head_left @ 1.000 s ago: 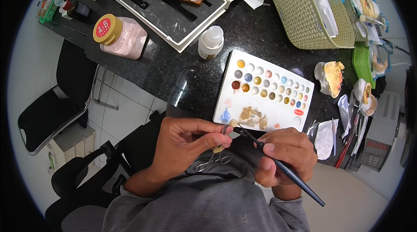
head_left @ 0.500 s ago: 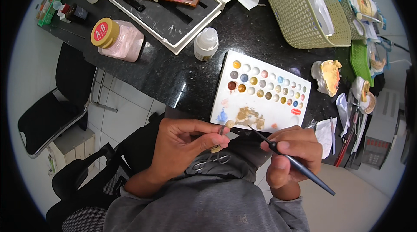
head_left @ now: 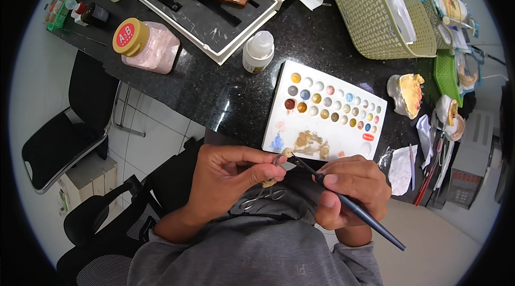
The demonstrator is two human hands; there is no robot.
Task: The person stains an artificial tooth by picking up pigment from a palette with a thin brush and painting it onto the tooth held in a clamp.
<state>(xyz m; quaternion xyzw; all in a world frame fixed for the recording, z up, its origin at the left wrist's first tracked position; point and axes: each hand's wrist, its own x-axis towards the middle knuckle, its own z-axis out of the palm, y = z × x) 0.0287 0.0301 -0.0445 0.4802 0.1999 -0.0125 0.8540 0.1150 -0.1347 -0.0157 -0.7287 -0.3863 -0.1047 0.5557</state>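
While your left hand (head_left: 228, 176) pinches the clamp (head_left: 262, 194), tip away from you with a cream piece (head_left: 288, 152) near the palette (head_left: 343, 138), your right hand (head_left: 357, 187) grips the brush (head_left: 365, 218), long axis diagonal, tip up-left toward that piece.

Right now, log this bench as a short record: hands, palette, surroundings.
Left hand: grips a scissor-handled metal clamp; small pale piece at its tip
Right hand: holds a dark brush-like tool
Tool tip: close to the piece; contact unclear
Palette: white, colored wells, brown smear on near part
Right of palette: dental model
Left of palette: white bottle, yellow-lidded jar
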